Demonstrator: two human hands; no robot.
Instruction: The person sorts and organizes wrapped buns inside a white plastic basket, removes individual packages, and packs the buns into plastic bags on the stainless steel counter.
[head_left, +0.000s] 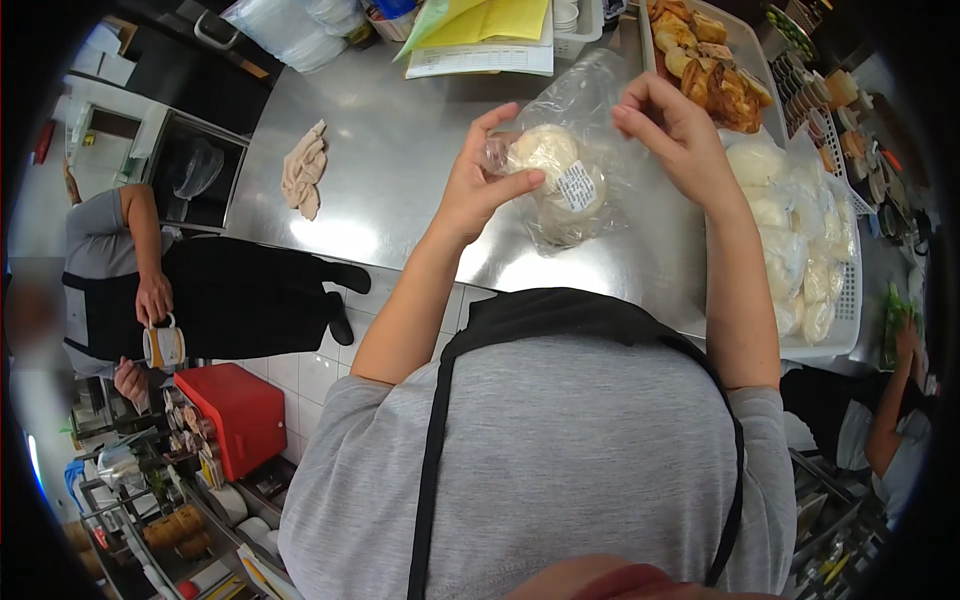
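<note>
A clear plastic bag (577, 110) with round, pale dough-like pieces (543, 150) in it lies over the steel table. A white printed label (576, 187) is stuck to it. My left hand (480, 190) grips the bag's left side, thumb on top and fingers partly hidden behind the plastic. Beside the bag's upper right edge, my right hand (678, 140) is raised with its fingers curled into a pinch. Whether a bit of the plastic is between those fingertips is too fine to make out.
A crumpled beige cloth (304, 170) lies on the steel table (385, 140). Papers (480, 55) are at the back. Right stand a tray of browned food (715, 70) and a white crate (848, 310) of bagged pale pieces. A co-worker (120, 250) holds a mug at left; another person (890, 420) is at right.
</note>
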